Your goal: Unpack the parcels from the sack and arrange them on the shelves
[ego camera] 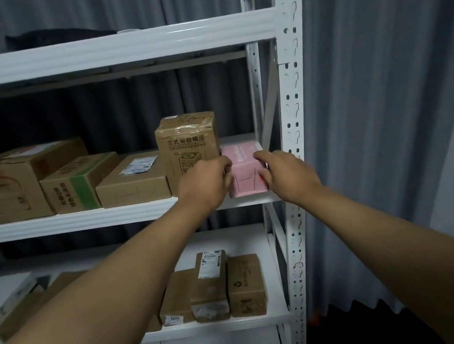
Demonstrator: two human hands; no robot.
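Head view: both hands — left hand [206, 181], right hand [283, 171] — clasp the small pink cardboard box [242, 169] by its sides on the white metal shelf [76, 221]; probably light and stiff — side holds suit.

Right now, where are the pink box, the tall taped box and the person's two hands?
pink box [239, 156], head view, top face.
tall taped box [187, 142], head view, printed front.
left hand [205, 183], head view, back.
right hand [288, 171], head view, back.

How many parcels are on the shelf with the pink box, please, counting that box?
5, left to right: large box, green-taped box, flat box, tall box, pink box held by both hands. More may be hidden left.
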